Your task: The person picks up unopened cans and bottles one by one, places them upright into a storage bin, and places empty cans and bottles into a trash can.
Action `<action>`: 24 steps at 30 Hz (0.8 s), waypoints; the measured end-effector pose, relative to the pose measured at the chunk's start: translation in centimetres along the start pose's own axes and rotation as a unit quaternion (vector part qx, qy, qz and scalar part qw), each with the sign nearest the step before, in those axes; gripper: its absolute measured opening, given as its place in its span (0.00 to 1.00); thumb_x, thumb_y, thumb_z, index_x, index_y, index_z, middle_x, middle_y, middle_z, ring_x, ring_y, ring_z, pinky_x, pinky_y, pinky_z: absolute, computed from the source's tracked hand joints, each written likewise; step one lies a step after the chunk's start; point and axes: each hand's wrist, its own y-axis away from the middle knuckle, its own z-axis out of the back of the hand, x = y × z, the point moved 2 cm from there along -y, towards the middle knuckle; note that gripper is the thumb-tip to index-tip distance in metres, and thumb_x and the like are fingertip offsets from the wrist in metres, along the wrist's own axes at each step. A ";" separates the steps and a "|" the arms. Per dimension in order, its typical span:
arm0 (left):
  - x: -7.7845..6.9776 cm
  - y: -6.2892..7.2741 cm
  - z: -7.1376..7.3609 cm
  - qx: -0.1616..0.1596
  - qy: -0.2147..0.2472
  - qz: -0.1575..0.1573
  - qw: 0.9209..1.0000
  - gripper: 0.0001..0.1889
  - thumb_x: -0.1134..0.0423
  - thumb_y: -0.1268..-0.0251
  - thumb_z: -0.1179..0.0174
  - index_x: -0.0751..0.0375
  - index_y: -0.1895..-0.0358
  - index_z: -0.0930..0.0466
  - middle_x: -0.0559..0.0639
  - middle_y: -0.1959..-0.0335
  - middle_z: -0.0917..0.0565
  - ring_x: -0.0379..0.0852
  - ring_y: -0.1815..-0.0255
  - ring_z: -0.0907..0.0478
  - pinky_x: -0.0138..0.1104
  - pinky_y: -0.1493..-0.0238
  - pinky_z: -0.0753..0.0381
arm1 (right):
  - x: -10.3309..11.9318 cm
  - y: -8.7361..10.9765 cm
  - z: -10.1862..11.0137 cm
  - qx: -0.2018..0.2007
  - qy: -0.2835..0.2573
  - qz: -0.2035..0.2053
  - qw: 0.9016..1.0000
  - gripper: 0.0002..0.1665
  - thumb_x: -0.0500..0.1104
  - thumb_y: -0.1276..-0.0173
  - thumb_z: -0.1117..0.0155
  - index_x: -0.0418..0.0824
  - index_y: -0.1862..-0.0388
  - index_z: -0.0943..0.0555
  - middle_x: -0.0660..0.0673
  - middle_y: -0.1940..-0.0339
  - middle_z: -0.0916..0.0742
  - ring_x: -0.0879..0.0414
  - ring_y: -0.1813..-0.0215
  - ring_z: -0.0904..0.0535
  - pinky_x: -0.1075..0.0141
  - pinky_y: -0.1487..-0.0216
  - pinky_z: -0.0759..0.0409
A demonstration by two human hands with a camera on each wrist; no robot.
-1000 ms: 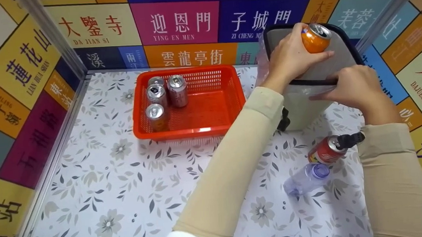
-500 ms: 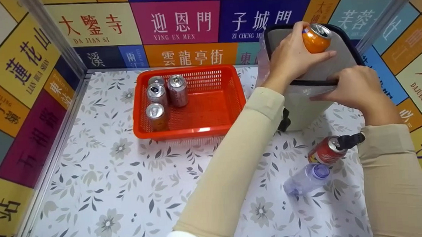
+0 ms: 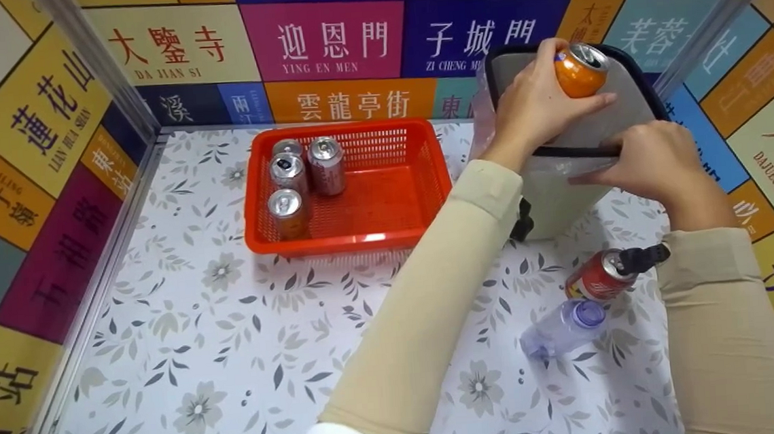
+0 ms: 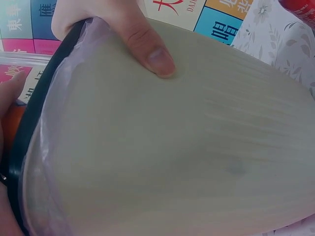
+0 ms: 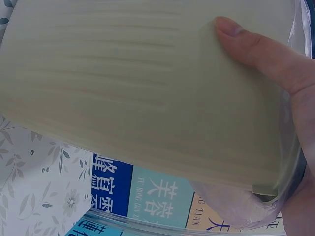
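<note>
Orange can [image 3: 580,75] snug in our left grip [image 3: 537,101], right above the bin [image 3: 566,201]
Our right grip [image 3: 655,157] holds the dark rim [image 3: 576,151] just beside the left; we reckon bracing it firmly helps the can clear that edge.

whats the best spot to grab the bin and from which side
On the bin, probably the rim at its near right corner, reached from the right, thumb outside and fingers over the edge: it is a narrow lip round an open mouth, while the wall below is broad. The right hand grips there; the left hand holds the orange can at the mouth.
</note>
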 end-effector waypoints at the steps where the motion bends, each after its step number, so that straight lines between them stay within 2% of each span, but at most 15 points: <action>1: 0.0 0.0 0.0 0.000 0.000 0.000 1.000 0.49 0.36 0.43 0.23 0.39 0.22 0.41 0.34 0.34 0.22 0.29 0.42 0.23 0.22 0.38 0.25 | 0.0 0.0 0.0 0.001 0.001 -0.001 1.000 0.36 0.68 0.45 0.17 0.35 0.65 0.07 0.41 0.75 0.10 0.44 0.69 0.19 0.51 0.65 0.32; 12: 0.1 0.0 0.0 -0.006 -0.007 -0.009 1.000 0.49 0.35 0.44 0.22 0.41 0.23 0.40 0.35 0.35 0.21 0.30 0.43 0.23 0.22 0.40 0.25 | 0.0 -0.1 0.0 -0.004 0.013 0.005 1.000 0.37 0.69 0.46 0.17 0.35 0.65 0.08 0.43 0.79 0.12 0.44 0.70 0.21 0.51 0.67 0.33; 24: 0.0 0.1 0.0 0.000 0.003 -0.004 1.000 0.49 0.37 0.43 0.22 0.40 0.22 0.41 0.35 0.34 0.22 0.29 0.42 0.23 0.21 0.39 0.26 | 0.0 0.1 0.1 -0.006 0.013 0.008 1.000 0.37 0.69 0.45 0.18 0.35 0.64 0.08 0.44 0.80 0.13 0.44 0.72 0.22 0.52 0.67 0.33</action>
